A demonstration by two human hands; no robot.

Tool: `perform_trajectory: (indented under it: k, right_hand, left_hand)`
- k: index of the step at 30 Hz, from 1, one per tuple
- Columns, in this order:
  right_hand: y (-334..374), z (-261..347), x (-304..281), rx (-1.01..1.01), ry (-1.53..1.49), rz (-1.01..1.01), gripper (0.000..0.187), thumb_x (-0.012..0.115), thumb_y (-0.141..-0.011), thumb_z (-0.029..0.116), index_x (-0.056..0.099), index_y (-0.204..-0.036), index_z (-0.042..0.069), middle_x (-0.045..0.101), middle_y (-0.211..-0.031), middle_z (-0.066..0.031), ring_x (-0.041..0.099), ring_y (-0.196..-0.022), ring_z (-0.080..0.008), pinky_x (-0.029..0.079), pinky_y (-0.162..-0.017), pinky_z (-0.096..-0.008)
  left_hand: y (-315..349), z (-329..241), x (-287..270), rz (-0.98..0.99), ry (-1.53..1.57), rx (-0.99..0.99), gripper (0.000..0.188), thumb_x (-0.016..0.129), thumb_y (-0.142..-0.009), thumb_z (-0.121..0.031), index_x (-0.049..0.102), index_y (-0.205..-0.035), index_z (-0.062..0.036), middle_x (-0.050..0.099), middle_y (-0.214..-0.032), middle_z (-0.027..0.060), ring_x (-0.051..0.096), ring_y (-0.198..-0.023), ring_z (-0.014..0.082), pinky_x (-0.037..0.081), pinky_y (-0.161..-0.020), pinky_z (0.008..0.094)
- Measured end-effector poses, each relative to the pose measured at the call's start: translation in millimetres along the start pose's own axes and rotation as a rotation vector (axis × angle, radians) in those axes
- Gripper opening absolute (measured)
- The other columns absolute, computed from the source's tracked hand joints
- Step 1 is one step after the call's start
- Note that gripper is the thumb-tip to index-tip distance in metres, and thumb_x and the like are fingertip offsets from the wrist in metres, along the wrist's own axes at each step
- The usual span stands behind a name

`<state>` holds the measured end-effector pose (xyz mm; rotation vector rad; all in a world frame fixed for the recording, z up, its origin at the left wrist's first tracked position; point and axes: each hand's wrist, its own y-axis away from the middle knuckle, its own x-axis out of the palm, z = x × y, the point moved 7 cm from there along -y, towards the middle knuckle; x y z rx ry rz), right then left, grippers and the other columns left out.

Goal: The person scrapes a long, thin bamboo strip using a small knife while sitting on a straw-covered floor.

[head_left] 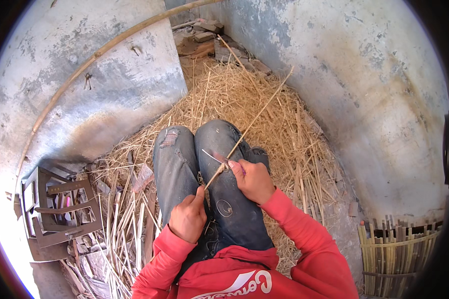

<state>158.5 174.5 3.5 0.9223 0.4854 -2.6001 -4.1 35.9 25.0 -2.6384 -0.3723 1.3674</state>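
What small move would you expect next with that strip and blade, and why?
Probably a short push of the blade further along the strip. The right hand holds the blade against it over the knees, the left hand pinches its near end, and most of its length lies beyond the blade.

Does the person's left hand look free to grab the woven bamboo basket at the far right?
Probably not: the left hand grips a thin bamboo strip, and the woven bamboo basket sits beyond the right arm.

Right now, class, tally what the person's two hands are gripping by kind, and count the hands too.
Hands: 2, the left hand and the right hand
Bamboo strip: 1, gripped by both hands
Knife: 1, in the right hand
Total: 4
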Motion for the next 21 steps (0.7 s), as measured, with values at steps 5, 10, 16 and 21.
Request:
perform_trajectory:
  k: [5, 10, 16, 21]
  right_hand:
    - [-5, -30, 5, 0.175, -0.481, 0.191, 0.053, 0.055, -0.107, 0.044, 0.063, -0.075, 0.002, 0.059, -0.059, -0.0148, 0.058, -0.051, -0.0257, 0.043, -0.051, -0.0381]
    - [-7, -15, -11, 0.191, -0.525, 0.031, 0.046, 0.070, -0.100, 0.039, 0.063, -0.073, 0.003, 0.047, -0.056, 0.0007, 0.045, -0.052, -0.0097, 0.037, -0.050, -0.0341]
    - [-11, 8, -17, -0.031, -0.231, -0.076, 0.033, 0.080, -0.091, 0.027, 0.066, -0.077, 0.001, 0.056, -0.059, -0.0140, 0.050, -0.049, -0.0260, 0.039, -0.050, -0.0395]
    - [-11, 12, -14, -0.025, -0.197, -0.023, 0.027, 0.079, -0.091, 0.025, 0.071, -0.081, 0.001, 0.060, -0.058, -0.0091, 0.050, -0.049, -0.0203, 0.041, -0.051, -0.0372]
  left_hand:
    - [-1, 2, 1, 0.000, 0.007, 0.031, 0.038, 0.062, -0.087, 0.005, 0.069, -0.124, -0.0017, 0.061, -0.075, 0.0177, 0.064, -0.066, 0.0388, 0.050, -0.062, 0.0469]
    - [-1, 1, 4, -0.003, -0.012, 0.014, 0.040, 0.062, -0.086, 0.005, 0.069, -0.125, -0.0035, 0.062, -0.077, 0.0166, 0.065, -0.068, 0.0378, 0.051, -0.063, 0.0468]
    - [2, -1, 4, -0.014, -0.022, -0.003, 0.043, 0.062, -0.086, 0.005, 0.069, -0.127, -0.0052, 0.062, -0.078, 0.0161, 0.065, -0.067, 0.0383, 0.052, -0.063, 0.0478]
    - [3, 3, 9, -0.004, -0.043, 0.006, 0.044, 0.064, -0.087, 0.004, 0.069, -0.130, -0.0072, 0.064, -0.081, 0.0161, 0.066, -0.067, 0.0385, 0.053, -0.063, 0.0467]
